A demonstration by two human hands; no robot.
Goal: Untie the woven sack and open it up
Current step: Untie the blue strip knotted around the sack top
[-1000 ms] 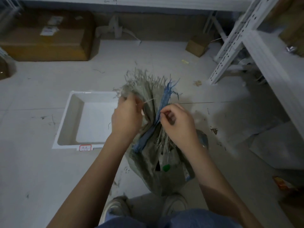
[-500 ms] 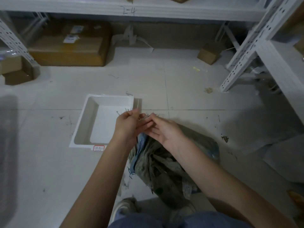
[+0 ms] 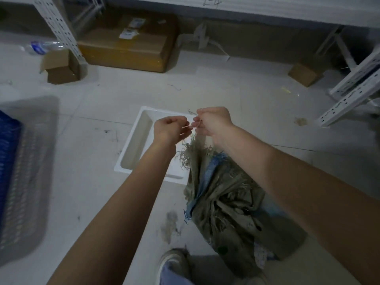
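Observation:
A grey-green woven sack [image 3: 228, 198] with a blue stripe and a frayed top stands on the floor in front of my feet. Its frayed mouth hangs loose below my hands. My left hand [image 3: 170, 128] and my right hand [image 3: 213, 123] are held close together above the sack, over the white tray. Both pinch a thin pale string [image 3: 190, 125] that runs between the fingertips. Loose fibres trail from my right hand down to the sack's top.
A shallow white tray [image 3: 135, 145] lies on the floor left of the sack. A blue crate [image 3: 8, 153] sits at the far left. Cardboard boxes [image 3: 127, 46] lie under white metal shelving [image 3: 349, 93] at the back and right. My shoe [image 3: 174, 262] is beside the sack.
My hands have risen off the sack's neck and now hold a string between them. The sack's top has slumped down. The view has swung to the left.

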